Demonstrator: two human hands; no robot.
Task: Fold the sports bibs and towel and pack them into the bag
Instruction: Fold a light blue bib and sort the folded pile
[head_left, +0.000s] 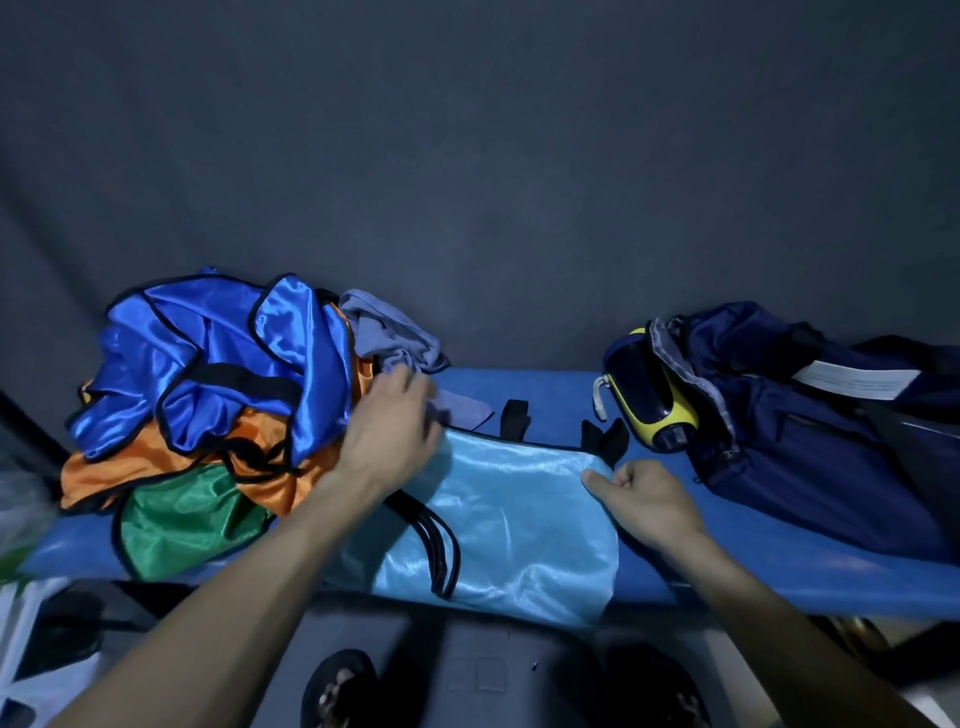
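A light blue bib (514, 525) with black trim lies folded flat on the blue bench (810, 577), its near edge hanging over the front. My right hand (641, 501) pinches its upper right corner. My left hand (395, 426) rests, fingers spread, on its upper left corner beside a grey towel (387, 332). A heap of crumpled bibs lies at the left: royal blue (218, 358) on top, orange (171, 462) below, green (182, 525) at the front. The dark navy bag (810, 431) stands open at the right.
A yellow and black object (649, 395) with a white cord pokes out of the bag's opening. A white label (852, 384) lies on the bag. A dark grey wall rises behind the bench. Two sandalled feet (343, 691) stand on the floor below.
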